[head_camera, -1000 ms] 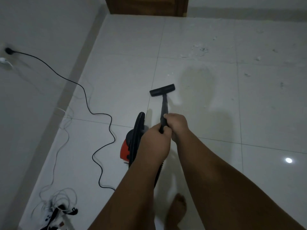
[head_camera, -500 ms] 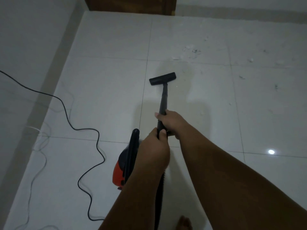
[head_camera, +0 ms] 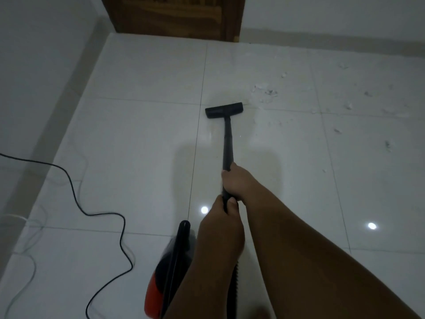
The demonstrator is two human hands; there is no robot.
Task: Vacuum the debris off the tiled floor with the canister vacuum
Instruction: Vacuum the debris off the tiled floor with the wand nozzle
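The white tiled floor [head_camera: 138,146] carries a red-and-black canister vacuum [head_camera: 171,268] at the lower middle. Both fists grip its black wand [head_camera: 228,143], the right hand [head_camera: 236,180] just ahead of the left hand [head_camera: 220,226], close together. The floor nozzle [head_camera: 224,110] sits flat just left of scattered debris [head_camera: 266,92].

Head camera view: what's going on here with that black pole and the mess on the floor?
A person is vacuuming a white tiled floor. Both hands grip the black vacuum wand, the right hand ahead of the left hand. Its flat black nozzle sits on the tiles just left of a patch of pale crumbs and dark specks, not yet picked up. The red-and-black canister vacuum stands by the left arm; a black power cord snakes off left.
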